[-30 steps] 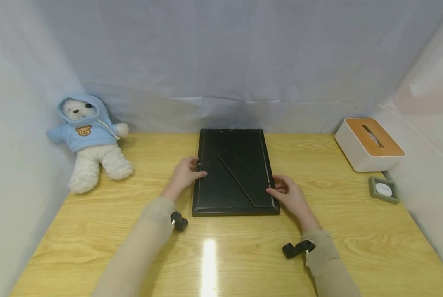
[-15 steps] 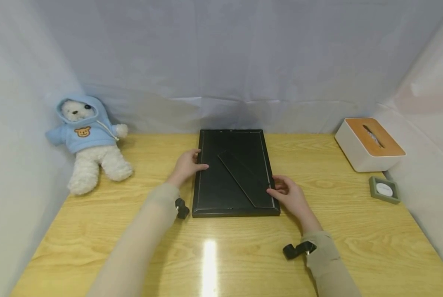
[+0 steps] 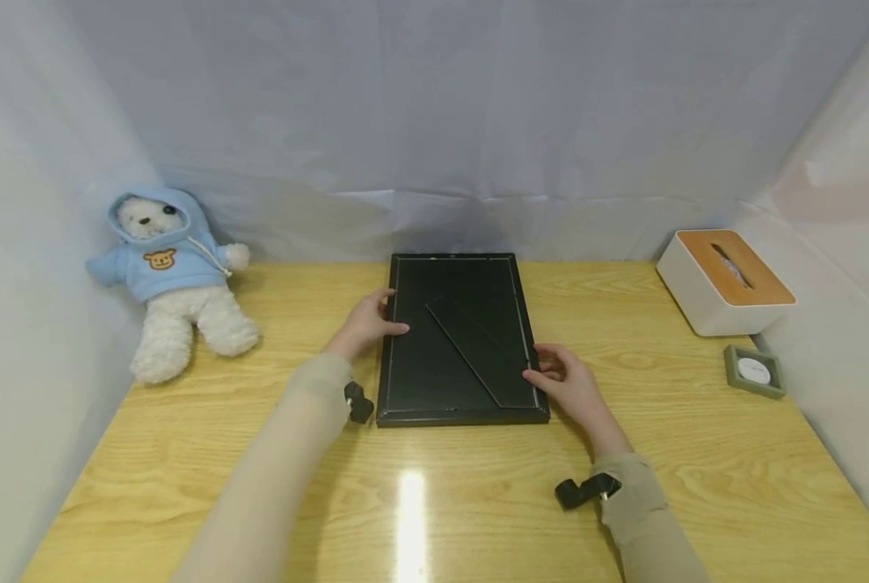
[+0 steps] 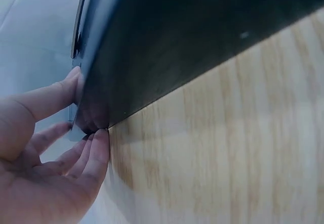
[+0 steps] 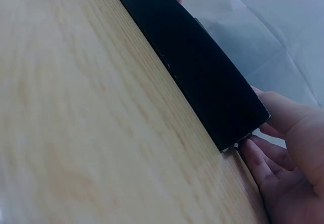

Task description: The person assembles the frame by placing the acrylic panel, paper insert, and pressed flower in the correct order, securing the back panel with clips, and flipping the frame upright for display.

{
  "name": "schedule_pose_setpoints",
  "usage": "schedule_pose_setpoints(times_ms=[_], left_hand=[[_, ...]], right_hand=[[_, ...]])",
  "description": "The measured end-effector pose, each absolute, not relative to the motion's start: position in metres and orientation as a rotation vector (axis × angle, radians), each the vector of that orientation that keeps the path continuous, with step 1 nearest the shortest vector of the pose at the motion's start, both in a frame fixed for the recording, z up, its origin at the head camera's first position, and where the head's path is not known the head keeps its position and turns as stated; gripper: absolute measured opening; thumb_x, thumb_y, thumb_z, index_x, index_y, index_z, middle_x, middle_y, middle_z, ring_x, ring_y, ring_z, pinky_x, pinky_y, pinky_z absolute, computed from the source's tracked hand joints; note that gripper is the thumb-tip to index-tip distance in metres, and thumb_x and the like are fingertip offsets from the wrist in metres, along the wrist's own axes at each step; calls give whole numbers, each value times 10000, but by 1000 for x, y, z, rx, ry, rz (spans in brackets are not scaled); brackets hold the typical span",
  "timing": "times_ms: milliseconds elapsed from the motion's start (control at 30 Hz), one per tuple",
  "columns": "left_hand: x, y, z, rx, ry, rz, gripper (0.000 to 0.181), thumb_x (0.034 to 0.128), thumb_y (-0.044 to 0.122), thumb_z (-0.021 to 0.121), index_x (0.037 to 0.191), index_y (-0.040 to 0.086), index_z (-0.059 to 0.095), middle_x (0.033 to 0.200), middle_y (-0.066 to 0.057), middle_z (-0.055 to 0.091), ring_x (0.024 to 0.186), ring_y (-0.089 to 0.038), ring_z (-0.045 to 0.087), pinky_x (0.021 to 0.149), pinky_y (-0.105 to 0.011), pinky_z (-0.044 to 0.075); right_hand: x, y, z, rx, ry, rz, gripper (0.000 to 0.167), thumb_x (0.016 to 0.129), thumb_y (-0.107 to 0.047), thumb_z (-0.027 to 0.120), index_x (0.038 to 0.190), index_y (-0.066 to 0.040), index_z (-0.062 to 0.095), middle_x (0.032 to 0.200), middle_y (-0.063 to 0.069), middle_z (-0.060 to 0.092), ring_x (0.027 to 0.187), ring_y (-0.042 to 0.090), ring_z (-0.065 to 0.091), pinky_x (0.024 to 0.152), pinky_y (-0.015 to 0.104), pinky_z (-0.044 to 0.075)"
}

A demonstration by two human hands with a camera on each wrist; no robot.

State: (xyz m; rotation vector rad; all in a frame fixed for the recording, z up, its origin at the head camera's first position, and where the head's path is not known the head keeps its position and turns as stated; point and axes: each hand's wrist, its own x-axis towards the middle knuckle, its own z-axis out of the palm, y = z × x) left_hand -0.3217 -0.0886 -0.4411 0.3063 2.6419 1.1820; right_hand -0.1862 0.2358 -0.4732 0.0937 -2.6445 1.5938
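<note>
"While you've the better view, where's the frame [image 3: 427, 368] lying?"

"Back up on the counter [image 3: 492, 502], stand [image 3: 494, 360] folded across it, curtain [image 3: 449, 129] close behind it."

"Who's got hold of it?"

"The left hand [image 3: 363, 324] pinches the frame's left edge, the right hand [image 3: 571, 382] its right edge, nearer the front. Thumbs on top, fingers curled against the sides, each gap just the edge's thickness."

"Looks safe enough."

"Maybe. Those holds sit unevenly, so lifting harder on one side could twist the frame. Only fingertips seem to bear on it, so a slick edge might slip. Tilting might swing the stand loose."
</note>
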Motion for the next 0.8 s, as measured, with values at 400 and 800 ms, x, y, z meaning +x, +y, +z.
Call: schedule_pose_setpoints(times_ms=[400, 800], left_hand=[[-324, -86, -440, 254, 2615, 1218, 770, 807, 72, 763, 1455, 33, 349, 1292, -283, 497, 1153, -369, 497, 976, -467, 443], [-326, -86, -443, 268, 2637, 1179, 755, 811, 91, 763, 1447, 30, 361, 1331, -296, 426, 1212, -391, 436, 1035, -482, 385]], right_hand=[[-191, 242, -484, 74, -2703, 1551, 595, 869, -239, 714, 1371, -12, 489, 1123, 213, 627, 1000, 323, 624, 861, 430, 532], [-192, 243, -485, 83, -2734, 1528, 599, 878, -261, 701, 1376, -7, 486, 1130, 210, 629, 1005, 318, 621, 865, 436, 528]])
